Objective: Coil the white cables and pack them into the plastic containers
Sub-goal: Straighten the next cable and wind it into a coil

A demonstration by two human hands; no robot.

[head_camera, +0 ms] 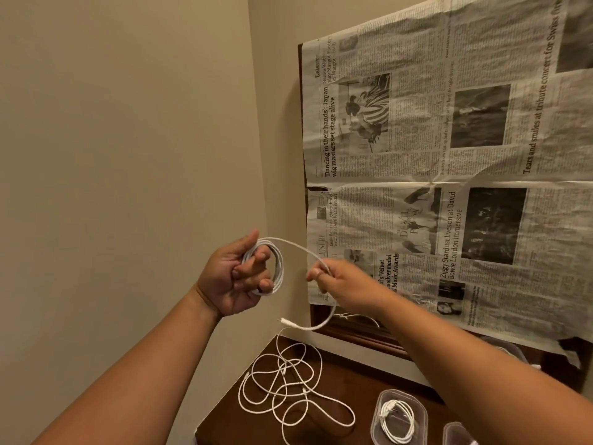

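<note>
left hand: the left hand (pixel 231 277) is up in the air in front of the wall (pixel 128 155), palm facing the camera. Its fingers are curled through a bunch of loops and the thumb points to 12 o'clock.
white cable: the white cable (pixel 281 271) is wound in several loops round those left fingers. 1 strand leaves the top of the loops and arcs over towards 3 o'clock.
right hand: the right hand (pixel 340 279) sits at 3 o'clock of the left one, near it but apart, and pinches that strand at the fingertips. It's a bit blurry, so I can't tell which fingers.
plug: past the right hand the cable drops to 6 o'clock and curls back towards 9 o'clock. Its plug (pixel 284 320) hangs free below the left hand.
loose cable: 1 loose cable (pixel 285 370) lies in a messy tangle on the tabletop, at 6 o'clock of both hands.
tabletop: the tabletop (pixel 337 383) is dark brown wood and sits in the corner.
container: a clear plastic container (pixel 378 422) stands at 4 o'clock of the tangle, with a packed cable (pixel 386 412) coiled inside.
second container: the second container (pixel 454 433) is just at 4 o'clock of the first and is cut off by the picture edge.
newspaper: a crumpled newspaper (pixel 449 139) covers a wooden frame (pixel 353 332) on the wall, from 12 to 3 o'clock of the right hand.
</note>
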